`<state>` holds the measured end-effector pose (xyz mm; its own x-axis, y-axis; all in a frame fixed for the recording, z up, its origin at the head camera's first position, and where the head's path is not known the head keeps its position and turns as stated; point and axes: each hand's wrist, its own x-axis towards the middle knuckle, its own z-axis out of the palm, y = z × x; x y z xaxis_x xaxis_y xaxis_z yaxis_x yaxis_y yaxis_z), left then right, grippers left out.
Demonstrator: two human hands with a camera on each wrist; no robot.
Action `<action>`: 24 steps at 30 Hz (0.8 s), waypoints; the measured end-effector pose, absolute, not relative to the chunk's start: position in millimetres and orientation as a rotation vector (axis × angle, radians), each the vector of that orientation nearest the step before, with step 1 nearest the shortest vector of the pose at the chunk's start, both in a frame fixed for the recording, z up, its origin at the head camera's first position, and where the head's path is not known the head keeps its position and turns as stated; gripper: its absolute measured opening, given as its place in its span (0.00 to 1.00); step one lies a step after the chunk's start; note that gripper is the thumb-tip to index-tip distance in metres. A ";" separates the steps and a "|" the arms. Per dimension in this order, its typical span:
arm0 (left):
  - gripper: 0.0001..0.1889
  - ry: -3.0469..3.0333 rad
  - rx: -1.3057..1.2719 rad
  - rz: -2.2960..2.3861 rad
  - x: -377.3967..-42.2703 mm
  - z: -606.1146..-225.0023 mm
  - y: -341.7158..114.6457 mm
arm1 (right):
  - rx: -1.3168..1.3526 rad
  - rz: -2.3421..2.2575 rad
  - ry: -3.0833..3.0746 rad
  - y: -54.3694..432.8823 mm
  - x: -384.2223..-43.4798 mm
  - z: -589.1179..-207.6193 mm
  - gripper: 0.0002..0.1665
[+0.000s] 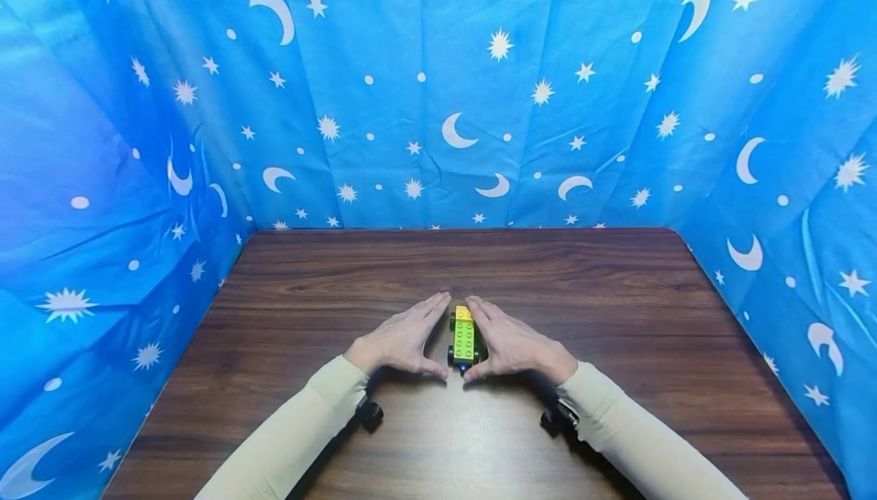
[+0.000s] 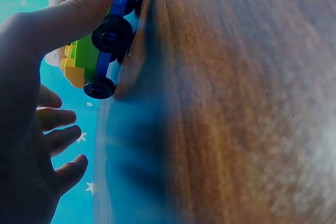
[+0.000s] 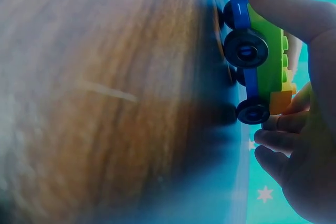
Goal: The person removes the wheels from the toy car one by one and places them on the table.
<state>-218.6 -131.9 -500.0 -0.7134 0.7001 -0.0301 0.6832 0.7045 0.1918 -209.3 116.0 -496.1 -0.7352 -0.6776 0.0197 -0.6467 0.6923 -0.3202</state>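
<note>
A toy car (image 1: 464,339) built of bricks stands on its wheels in the middle of the table, between the two hands. It has a green studded brick on top, a yellow-orange brick at the far end, a blue base and black wheels. On its left side the left hand (image 1: 404,336) stands with straight fingers, and a gap shows between it and the car in the head view. Close along the other side is the right hand (image 1: 510,340), fingers extended and thumb apart; whether it touches the car I cannot tell. Both wrist views show the car's wheels (image 2: 111,35) (image 3: 245,49).
The dark wood-grain table (image 1: 329,279) has a rounded far edge. Blue cloth (image 1: 384,43) with white moons and stars hangs behind it and on both sides. A black wrist device (image 1: 370,414) sits under the left sleeve, another (image 1: 553,420) under the right.
</note>
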 end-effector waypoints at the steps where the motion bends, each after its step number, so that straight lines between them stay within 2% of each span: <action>1: 0.68 2.805 1.139 0.253 -218.4 -499.9 -131.7 | -1.097 -0.472 2.799 116.1 -209.2 -496.5 0.79; 24: 0.66 2.800 1.134 0.259 -213.2 -508.7 -125.9 | -1.125 -0.487 2.827 119.0 -205.3 -502.0 0.77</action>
